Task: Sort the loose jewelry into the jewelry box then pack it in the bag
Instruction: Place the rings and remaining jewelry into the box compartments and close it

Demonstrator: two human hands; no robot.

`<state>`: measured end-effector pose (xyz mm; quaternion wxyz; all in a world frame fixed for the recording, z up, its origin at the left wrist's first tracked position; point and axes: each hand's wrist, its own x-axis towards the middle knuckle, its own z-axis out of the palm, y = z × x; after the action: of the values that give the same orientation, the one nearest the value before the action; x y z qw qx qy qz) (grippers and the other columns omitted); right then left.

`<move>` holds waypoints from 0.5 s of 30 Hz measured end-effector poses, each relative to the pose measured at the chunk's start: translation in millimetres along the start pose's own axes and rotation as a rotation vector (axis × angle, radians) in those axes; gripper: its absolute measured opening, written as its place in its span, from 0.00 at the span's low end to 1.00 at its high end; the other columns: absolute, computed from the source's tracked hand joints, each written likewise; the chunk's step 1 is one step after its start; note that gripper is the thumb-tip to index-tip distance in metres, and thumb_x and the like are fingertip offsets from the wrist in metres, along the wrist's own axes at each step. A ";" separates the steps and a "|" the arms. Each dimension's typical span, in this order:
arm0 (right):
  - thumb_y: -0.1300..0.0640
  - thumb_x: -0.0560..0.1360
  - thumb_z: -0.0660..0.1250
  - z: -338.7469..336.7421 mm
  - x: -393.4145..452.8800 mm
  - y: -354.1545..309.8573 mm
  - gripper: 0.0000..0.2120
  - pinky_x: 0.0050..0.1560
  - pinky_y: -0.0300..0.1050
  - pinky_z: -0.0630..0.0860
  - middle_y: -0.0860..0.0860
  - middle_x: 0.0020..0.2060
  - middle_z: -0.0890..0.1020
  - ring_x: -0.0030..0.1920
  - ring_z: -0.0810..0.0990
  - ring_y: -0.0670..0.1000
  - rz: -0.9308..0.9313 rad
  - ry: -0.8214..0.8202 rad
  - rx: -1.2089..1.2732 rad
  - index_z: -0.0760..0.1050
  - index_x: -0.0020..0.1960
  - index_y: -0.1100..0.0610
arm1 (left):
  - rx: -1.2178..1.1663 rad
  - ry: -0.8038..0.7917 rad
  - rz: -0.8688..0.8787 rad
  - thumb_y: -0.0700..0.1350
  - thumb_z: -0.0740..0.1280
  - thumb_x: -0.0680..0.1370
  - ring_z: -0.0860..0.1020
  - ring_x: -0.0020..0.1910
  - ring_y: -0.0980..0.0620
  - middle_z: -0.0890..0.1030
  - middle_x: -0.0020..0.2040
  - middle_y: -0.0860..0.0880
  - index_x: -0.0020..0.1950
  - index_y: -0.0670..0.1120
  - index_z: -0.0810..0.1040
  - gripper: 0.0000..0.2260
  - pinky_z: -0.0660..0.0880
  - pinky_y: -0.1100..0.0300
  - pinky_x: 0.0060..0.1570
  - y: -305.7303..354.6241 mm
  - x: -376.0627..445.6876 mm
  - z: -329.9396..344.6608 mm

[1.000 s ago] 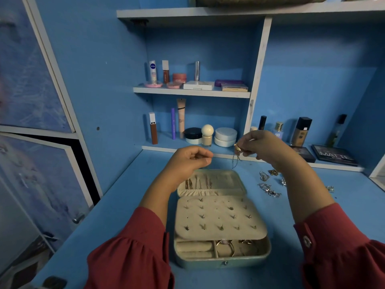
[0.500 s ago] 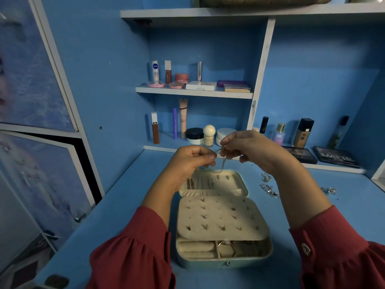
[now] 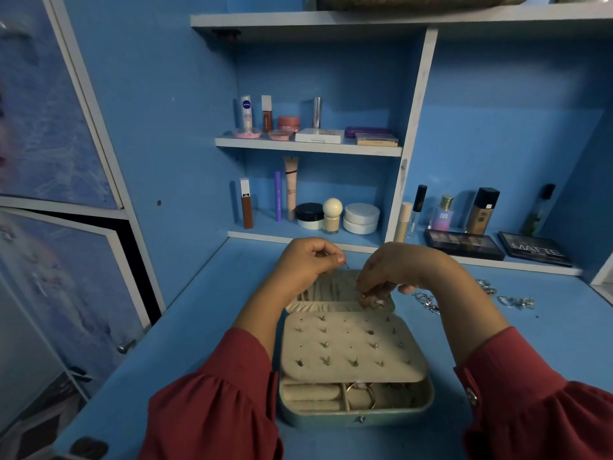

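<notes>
both arms wear loose dark red sleeves of a soft, slightly shiny cloth. the left sleeve (image 3: 215,400) is gathered into fine pleats and puffs out wide behind its cuff. the right sleeve (image 3: 544,419) ends in a plain band cuff (image 3: 471,376) closed with one small round pale button (image 3: 471,395). the forearms and both hands are bare.

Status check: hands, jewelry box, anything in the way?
Left hand pinching a thin chain end; right hand pinching jewelry over the lid pocket. Jewelry box open on the desk. Loose jewelry unsorted to the right. Nothing blocking.
</notes>
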<state>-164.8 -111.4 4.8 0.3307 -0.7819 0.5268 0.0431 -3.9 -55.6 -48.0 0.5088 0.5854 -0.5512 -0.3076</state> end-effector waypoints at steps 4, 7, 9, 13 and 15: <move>0.55 0.72 0.73 -0.7 1.0 0.5 0.09 0.45 0.41 0.75 0.53 0.52 0.82 0.50 0.78 0.49 -0.101 0.067 0.037 0.80 0.51 0.53 | 0.005 -0.034 0.046 0.38 0.72 0.73 0.79 0.42 0.58 0.83 0.41 0.52 0.44 0.45 0.83 0.03 0.75 0.67 0.45 1.5 -0.1 1.1; 0.59 0.69 0.76 3.0 5.4 -2.0 0.12 0.43 0.40 0.74 0.49 0.45 0.84 0.46 0.79 0.46 -0.187 0.120 0.233 0.78 0.49 0.50 | -0.047 -0.039 0.074 0.35 0.70 0.74 0.79 0.38 0.65 0.82 0.40 0.53 0.48 0.41 0.83 0.05 0.74 0.71 0.42 5.6 -2.6 3.3; 0.60 0.69 0.75 3.8 6.8 -1.9 0.10 0.42 0.39 0.73 0.48 0.38 0.84 0.40 0.81 0.44 -0.210 0.152 0.316 0.80 0.49 0.51 | -0.068 -0.021 0.070 0.36 0.71 0.74 0.78 0.36 0.62 0.82 0.40 0.51 0.47 0.44 0.82 0.05 0.74 0.69 0.38 6.8 -3.0 2.9; 0.61 0.74 0.71 -1.5 3.1 3.4 0.02 0.36 0.37 0.71 0.49 0.37 0.85 0.34 0.80 0.43 -0.276 0.260 0.448 0.81 0.46 0.56 | -0.082 0.043 -0.001 0.39 0.72 0.74 0.75 0.32 0.55 0.81 0.37 0.45 0.46 0.47 0.79 0.04 0.72 0.64 0.34 6.4 -1.5 -2.1; 0.62 0.74 0.70 -5.8 2.5 6.7 0.02 0.31 0.33 0.71 0.51 0.37 0.85 0.32 0.78 0.44 -0.270 0.350 0.483 0.81 0.44 0.58 | -0.090 0.061 -0.023 0.39 0.72 0.74 0.74 0.28 0.58 0.79 0.35 0.48 0.46 0.45 0.78 0.05 0.72 0.65 0.33 6.1 -1.3 -4.4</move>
<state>-171.0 -118.2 5.1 0.4137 -0.7390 0.4622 -0.2627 -2.1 -52.5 -41.3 0.5478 0.5773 -0.5141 -0.3199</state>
